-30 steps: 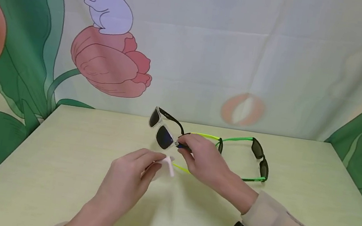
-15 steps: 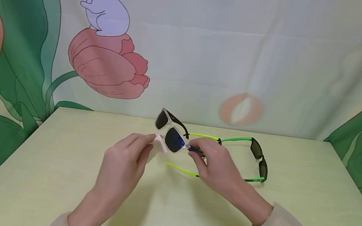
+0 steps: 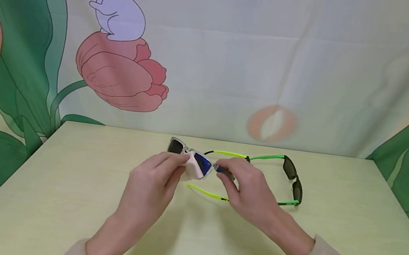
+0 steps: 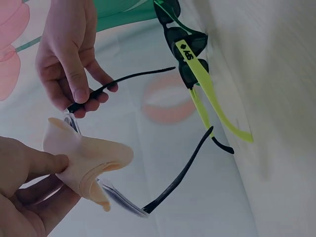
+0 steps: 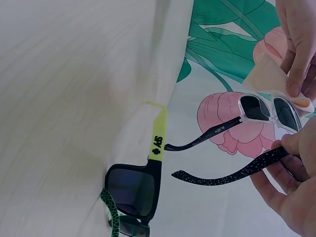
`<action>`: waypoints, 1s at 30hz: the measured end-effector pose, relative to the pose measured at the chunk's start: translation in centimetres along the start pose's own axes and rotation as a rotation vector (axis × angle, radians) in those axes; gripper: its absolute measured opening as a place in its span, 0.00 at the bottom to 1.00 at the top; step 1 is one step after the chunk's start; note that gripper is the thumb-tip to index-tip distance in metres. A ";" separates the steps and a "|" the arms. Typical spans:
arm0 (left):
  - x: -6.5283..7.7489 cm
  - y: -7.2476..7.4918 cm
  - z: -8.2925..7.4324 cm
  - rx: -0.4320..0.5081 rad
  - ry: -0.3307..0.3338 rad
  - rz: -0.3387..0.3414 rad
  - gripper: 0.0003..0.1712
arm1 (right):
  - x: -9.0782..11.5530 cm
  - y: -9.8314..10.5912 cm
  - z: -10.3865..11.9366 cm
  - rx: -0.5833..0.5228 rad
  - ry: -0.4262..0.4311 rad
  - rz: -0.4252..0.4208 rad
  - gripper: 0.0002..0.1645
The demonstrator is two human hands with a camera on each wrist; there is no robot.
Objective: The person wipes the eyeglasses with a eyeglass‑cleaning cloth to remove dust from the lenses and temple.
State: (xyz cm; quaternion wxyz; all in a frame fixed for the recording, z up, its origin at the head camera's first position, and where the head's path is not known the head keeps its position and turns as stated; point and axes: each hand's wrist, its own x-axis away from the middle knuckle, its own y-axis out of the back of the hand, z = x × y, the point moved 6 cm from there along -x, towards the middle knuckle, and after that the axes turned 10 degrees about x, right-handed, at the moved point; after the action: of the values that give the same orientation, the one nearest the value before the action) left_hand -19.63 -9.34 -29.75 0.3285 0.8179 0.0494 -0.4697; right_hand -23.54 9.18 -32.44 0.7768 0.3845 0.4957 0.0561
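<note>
A pair of sunglasses (image 3: 204, 166) with a clear frame, dark lenses and black temples is held up over the table. My right hand (image 3: 252, 190) pinches one temple near its hinge; the other temple (image 5: 217, 131) stands unfolded. Between thumb and fingers my left hand (image 3: 152, 181) grips a pale pink cleaning cloth (image 3: 192, 169). The cloth lies against the front of the lens nearer my right hand and covers part of it. In the left wrist view the cloth (image 4: 86, 158) is folded over and hides much of the frame.
Behind the hands, sunglasses with yellow-green temples (image 3: 210, 194) lie on the pale table (image 3: 59, 194). Beside them to the right are sunglasses with green temples (image 3: 286, 202). A printed curtain (image 3: 214, 58) hangs along the table's back edge.
The clear-framed sunglasses have moved right and tilted, their far end now lower. My left hand has brought the cloth up from below onto the lens. The sunglasses on the table stay put.
</note>
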 end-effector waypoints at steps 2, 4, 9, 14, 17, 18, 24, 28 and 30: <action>0.1 -0.2 -0.3 0.009 -0.013 0.006 0.18 | -0.1 0.2 0.1 0.010 0.006 -0.014 0.12; 0.2 -0.3 -0.5 0.020 -0.032 0.009 0.19 | -0.1 0.4 0.2 0.019 0.009 -0.027 0.12; 0.4 -0.8 -1.1 0.058 -0.100 0.019 0.22 | -0.3 0.9 0.4 0.023 0.004 -0.058 0.13; 0.6 -1.3 -1.6 0.063 -0.163 0.047 0.25 | -0.3 1.1 0.2 0.007 -0.011 -0.062 0.14; 0.7 -1.5 -1.9 0.057 -0.197 0.064 0.27 | -0.3 1.2 0.2 -0.003 -0.018 -0.066 0.15; 0.7 -1.6 -1.9 0.051 -0.210 0.069 0.27 | -0.3 1.2 0.2 -0.006 -0.019 -0.067 0.15; 0.5 -2.0 -2.2 -0.050 -0.278 0.073 0.29 | -0.2 1.4 0.2 -0.008 -0.019 -0.057 0.16; 0.3 -2.1 -2.3 -0.102 -0.299 0.057 0.28 | -0.2 1.3 0.2 -0.007 -0.023 -0.043 0.16; 0.3 -2.2 -2.3 -0.134 -0.323 0.054 0.27 | -0.2 1.3 0.2 -0.011 -0.029 -0.041 0.15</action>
State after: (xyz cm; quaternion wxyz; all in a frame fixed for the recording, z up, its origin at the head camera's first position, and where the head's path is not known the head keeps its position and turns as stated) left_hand -18.63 -6.31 -30.28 0.3984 0.7091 0.0050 -0.5818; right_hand -23.10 9.85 -31.41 0.7869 0.3705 0.4920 0.0374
